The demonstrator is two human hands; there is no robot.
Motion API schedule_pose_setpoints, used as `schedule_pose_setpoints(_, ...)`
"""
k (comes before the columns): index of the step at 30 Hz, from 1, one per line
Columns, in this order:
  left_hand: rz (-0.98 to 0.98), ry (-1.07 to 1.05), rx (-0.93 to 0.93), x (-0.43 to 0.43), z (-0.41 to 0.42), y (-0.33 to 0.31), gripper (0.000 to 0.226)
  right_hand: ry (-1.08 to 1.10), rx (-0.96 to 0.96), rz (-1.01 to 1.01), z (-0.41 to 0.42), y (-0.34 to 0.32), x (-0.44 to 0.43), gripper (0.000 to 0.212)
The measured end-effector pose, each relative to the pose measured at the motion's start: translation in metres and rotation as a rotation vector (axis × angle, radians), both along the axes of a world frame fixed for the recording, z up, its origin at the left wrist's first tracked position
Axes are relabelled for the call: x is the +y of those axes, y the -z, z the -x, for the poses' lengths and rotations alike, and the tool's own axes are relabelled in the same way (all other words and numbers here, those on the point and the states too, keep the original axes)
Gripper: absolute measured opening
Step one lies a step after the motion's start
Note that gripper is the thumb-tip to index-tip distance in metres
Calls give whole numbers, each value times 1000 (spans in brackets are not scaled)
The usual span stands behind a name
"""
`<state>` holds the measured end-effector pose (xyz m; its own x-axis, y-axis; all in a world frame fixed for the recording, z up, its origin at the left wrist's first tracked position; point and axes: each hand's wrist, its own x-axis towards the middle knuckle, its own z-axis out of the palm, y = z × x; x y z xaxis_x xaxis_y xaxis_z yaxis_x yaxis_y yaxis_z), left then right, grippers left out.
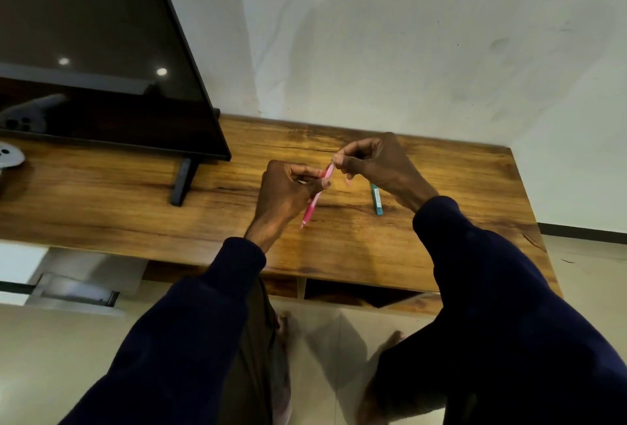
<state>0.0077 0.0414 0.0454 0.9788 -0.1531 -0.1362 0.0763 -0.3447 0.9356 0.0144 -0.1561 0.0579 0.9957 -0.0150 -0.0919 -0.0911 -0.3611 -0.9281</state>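
"Two pens, one television — who has what?"

"Left hand curls round the barrel of the pink pen, above the table; right hand pinches its top end. Probably light, stiff, slick plastic — grip mid-barrel. One teal pen lies on the wood."

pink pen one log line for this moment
left hand grips pink pen | right hand pinches its top end | teal pen on table

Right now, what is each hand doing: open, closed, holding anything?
Left hand: closed, gripping the pink pen around its middle.
Right hand: closed, fingertips pinching the pink pen's upper end.
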Motion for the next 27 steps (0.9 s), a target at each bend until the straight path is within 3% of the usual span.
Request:
schedule_pose_setpoints(4,5,-4,-2,-1,-1,1,24,16,-2,25,-2,3,2,12)
schedule_pose_setpoints(9,-1,-49,31,7,3,11,25,141,-123,-102,-7,-2,-14,11)
schedule_pose_setpoints(16,71,-113,110,15,-3,22,25,56,37,378,-4,45,-5,6)
schedule_pose_setpoints(21,31,-100,107,8,-8,30,26,48,31,537,-9,70,8,12)
schedule_pose_setpoints(27,40,-126,154,8,-9,35,25,76,5,569,-14,73,8,14)
